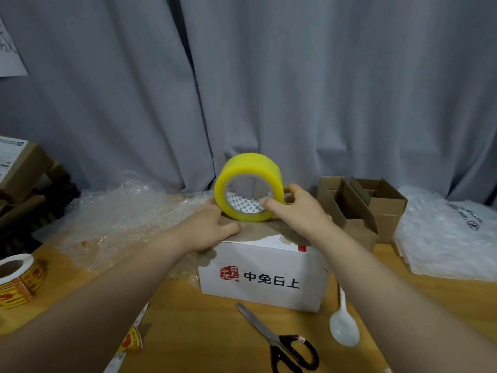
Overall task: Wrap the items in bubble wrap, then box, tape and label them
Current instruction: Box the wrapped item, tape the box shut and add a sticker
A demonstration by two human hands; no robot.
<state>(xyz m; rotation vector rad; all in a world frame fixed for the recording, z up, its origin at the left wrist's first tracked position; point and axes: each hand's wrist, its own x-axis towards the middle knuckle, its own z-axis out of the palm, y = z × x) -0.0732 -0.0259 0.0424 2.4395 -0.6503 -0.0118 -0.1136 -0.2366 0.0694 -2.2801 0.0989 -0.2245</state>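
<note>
1. Box (262, 275) was seen closed on the tabletop (201, 332); left hand (212, 227) was pressed flat on the lid, fingers straight.
2. Tape (248, 184) was stood on the lid, gripped by right hand (301, 208).
3. Taping was judged barely started; labels (18, 275) were not yet applied.

R hand (298, 211) grips yellow tape roll (250, 168) upright on white box (269, 297) — L hand (212, 224) flat on box top.

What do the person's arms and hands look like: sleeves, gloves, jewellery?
The left hand and right hand are bare: no gloves, rings or watch show. Both forearms are bare too, with no sleeve in view up to the picture's edge.
</note>
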